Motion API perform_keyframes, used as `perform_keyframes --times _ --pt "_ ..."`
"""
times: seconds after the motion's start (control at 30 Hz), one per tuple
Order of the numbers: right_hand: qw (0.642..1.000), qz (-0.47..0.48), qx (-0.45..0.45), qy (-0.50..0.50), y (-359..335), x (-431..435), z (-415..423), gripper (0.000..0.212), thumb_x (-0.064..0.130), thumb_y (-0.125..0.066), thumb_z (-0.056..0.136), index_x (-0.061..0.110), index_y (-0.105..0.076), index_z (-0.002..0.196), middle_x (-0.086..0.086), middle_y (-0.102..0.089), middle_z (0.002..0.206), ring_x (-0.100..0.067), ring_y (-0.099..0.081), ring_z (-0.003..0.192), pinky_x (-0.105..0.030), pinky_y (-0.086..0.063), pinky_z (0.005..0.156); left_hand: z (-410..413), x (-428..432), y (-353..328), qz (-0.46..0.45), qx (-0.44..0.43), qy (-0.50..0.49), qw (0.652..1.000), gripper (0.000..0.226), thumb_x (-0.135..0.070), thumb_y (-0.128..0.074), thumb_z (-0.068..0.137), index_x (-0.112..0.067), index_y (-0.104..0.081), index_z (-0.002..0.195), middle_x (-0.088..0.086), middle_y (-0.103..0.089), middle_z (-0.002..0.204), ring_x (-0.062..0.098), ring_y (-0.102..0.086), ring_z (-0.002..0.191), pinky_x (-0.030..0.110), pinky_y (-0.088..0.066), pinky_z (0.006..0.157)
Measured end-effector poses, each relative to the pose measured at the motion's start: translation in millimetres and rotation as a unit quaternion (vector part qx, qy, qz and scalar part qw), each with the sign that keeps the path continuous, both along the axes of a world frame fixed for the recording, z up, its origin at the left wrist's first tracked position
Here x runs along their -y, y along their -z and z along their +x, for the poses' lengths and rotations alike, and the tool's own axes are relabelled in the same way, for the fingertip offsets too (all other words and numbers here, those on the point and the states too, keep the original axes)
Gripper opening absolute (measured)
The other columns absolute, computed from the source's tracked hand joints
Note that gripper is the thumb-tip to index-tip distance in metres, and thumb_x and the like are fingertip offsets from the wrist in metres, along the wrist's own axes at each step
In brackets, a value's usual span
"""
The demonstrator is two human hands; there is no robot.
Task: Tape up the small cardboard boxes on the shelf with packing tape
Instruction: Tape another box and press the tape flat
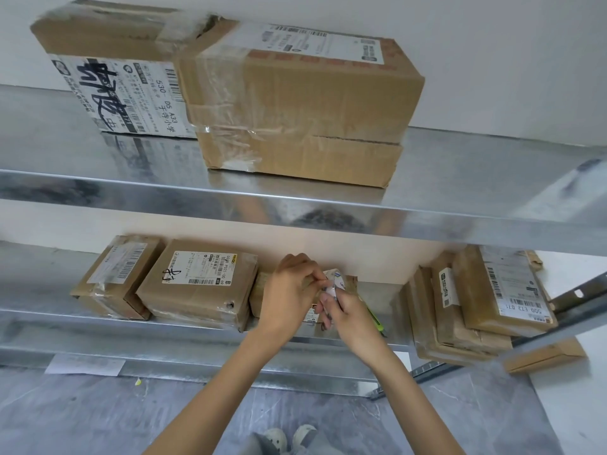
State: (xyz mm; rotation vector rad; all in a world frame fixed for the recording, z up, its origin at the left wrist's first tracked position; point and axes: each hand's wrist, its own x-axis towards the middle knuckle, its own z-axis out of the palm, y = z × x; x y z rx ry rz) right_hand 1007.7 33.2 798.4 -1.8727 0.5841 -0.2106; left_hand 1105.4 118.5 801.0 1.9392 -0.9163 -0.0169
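A small cardboard box (258, 289) sits in the middle of the lower shelf (197, 326), mostly hidden behind my hands. My left hand (289, 290) rests over its top, thumb and forefinger pinched on a white printed strip (334, 280). My right hand (349, 318) is just right of it, fingers curled around the strip's lower end. I cannot tell whether the strip is tape or a label. A green-yellow tool (377, 323) pokes out beside my right hand; whether the hand holds it is unclear.
Two labelled small boxes (197, 284) lie left of my hands, and a leaning pile of flat boxes (476, 300) lies to the right. Two large taped cartons (295, 103) stand on the upper shelf (295, 208), whose front edge overhangs my hands. The floor is below.
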Motion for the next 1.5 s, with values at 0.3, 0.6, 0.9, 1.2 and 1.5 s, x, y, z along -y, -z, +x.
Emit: perform_keyframes --times 0.3,0.6,0.9,1.2,1.5 --pt "0.998 -0.036 0.006 0.046 1.0 0.4 -1.4 0.039 0.008 -0.041 0.099 0.018 -0.044 0.061 0.004 -0.048 0.051 -0.005 -0.043 0.048 -0.016 -0.036 0.054 -23.5 -6.6 3.2 -0.042 -0.025 -0.066 0.997 0.010 -0.039 -0.072 0.074 -0.029 -0.069 0.071 -0.016 -0.060 0.080 0.005 -0.056 0.085 0.027 -0.046 0.068" --pt "0.983 -0.156 0.033 0.087 1.1 -5.9 0.5 0.013 0.016 -0.051 0.096 0.012 -0.060 0.089 0.001 -0.063 0.078 -0.015 -0.059 0.072 -0.023 -0.042 0.066 -32.6 1.4 -11.2 -0.138 -0.382 -0.163 0.899 0.015 -0.023 -0.080 0.077 -0.014 -0.073 0.068 -0.004 -0.068 0.059 0.008 -0.062 0.058 0.027 -0.047 0.066" --pt "0.947 -0.294 0.068 0.109 10.5 -12.1 7.2 0.031 0.031 -0.042 0.094 0.008 -0.063 0.093 -0.005 -0.063 0.078 -0.017 -0.053 0.073 -0.026 -0.040 0.068 -40.2 5.2 -12.9 -0.205 -0.543 -0.180 0.794 0.015 -0.019 -0.077 0.081 -0.013 -0.066 0.072 -0.008 -0.061 0.056 0.003 -0.053 0.052 0.018 -0.042 0.050" --pt "0.945 -0.297 0.092 0.102 2.0 -8.4 7.1 0.024 0.026 -0.048 0.092 0.007 -0.063 0.088 -0.005 -0.063 0.076 -0.017 -0.054 0.071 -0.026 -0.041 0.068 -37.2 3.1 -10.0 -0.237 -0.488 -0.159 0.825 0.029 -0.015 -0.079 0.078 -0.013 -0.058 0.100 0.003 -0.065 0.094 0.015 -0.066 0.081 0.024 -0.052 0.063" --pt "0.981 -0.152 0.058 0.107 -6.5 3.0 1.0 0.008 0.005 -0.059 0.088 0.011 -0.064 0.088 0.007 -0.057 0.060 -0.005 -0.052 0.056 -0.017 -0.041 0.057 -7.7 -0.3 -8.5 -0.111 -0.113 0.057 0.986 0.019 -0.015 -0.077 0.076 -0.023 -0.068 0.091 -0.013 -0.059 0.098 0.012 -0.063 0.093 0.027 -0.052 0.078"
